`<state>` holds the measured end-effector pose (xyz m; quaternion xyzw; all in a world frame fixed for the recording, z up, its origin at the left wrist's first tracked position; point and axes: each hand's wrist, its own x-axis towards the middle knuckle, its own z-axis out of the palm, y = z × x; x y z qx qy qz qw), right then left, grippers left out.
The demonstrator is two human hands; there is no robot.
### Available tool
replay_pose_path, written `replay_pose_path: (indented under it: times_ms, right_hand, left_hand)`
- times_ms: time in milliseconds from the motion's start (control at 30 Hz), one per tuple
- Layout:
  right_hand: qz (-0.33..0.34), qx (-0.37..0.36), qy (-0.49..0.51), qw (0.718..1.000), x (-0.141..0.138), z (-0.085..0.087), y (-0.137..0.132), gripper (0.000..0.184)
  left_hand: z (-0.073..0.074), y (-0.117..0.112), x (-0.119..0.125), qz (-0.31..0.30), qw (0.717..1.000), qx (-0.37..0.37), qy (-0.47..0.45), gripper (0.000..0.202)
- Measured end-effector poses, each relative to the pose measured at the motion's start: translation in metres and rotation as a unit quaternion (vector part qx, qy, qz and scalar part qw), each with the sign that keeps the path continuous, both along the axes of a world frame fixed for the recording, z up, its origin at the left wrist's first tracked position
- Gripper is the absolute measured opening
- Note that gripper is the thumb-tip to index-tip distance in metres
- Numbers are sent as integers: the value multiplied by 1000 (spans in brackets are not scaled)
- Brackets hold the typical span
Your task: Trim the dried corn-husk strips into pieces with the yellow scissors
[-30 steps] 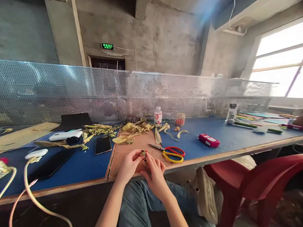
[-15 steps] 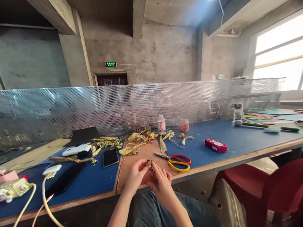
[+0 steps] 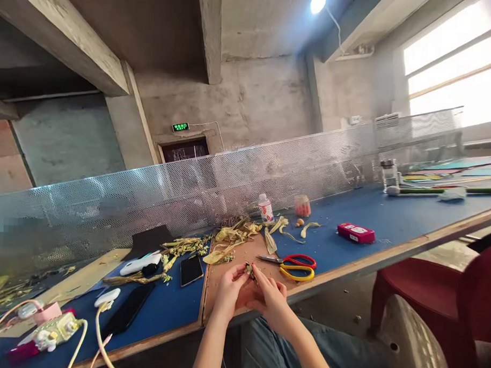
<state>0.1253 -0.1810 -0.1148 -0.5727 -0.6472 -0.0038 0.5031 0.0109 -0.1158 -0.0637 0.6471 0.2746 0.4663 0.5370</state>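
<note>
In the head view, the work in hand looks unfinished. One small greenish piece (image 3: 249, 269) is up between the two hands, just above the brown board (image 3: 241, 299) at the near edge of the desk (image 3: 329, 208). It is not set down, and its exact form is too small to make out. The left hand (image 3: 228, 289) has thumb and forefinger closed in a pinch on it. The right hand (image 3: 272, 296) has its forefinger tip at the piece and its thumb spread lower down; whether these fingers also grip it, I cannot tell.

Dried husks (image 3: 236, 232) lie loose behind the hands, so material remains unused, as far as I can judge. That heap is too tangled to count; about four separate strips (image 3: 270, 242) lie to its right. There is one pair of scissors (image 3: 282, 261), lying free just beside the right hand.

Around these stand one bottle (image 3: 265, 209), one jar (image 3: 302, 206) and one flask (image 3: 389, 178). One magenta box (image 3: 355, 232) lies farther right. To the left are one small phone (image 3: 191, 270) and one bunch of dried sprigs (image 3: 182, 248), its stems not countable. One red chair (image 3: 411, 286) shows at the right.
</note>
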Motion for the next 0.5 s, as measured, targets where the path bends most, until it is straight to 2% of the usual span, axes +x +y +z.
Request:
replay_pose_path:
  times_ms: [233, 400, 500]
  right_hand:
    - [-4, 32, 33, 999, 0, -7, 1, 87]
    - [24, 15, 77, 997, 6, -5, -3, 85]
    - [57, 27, 94, 994, 21, 1, -5, 79]
  left_hand:
    - [8, -3, 4, -6, 999, -19, 41, 29]
    - [28, -7, 13, -30, 996, -35, 71, 31]
    - [44, 0, 16, -76, 990, -53, 103, 29]
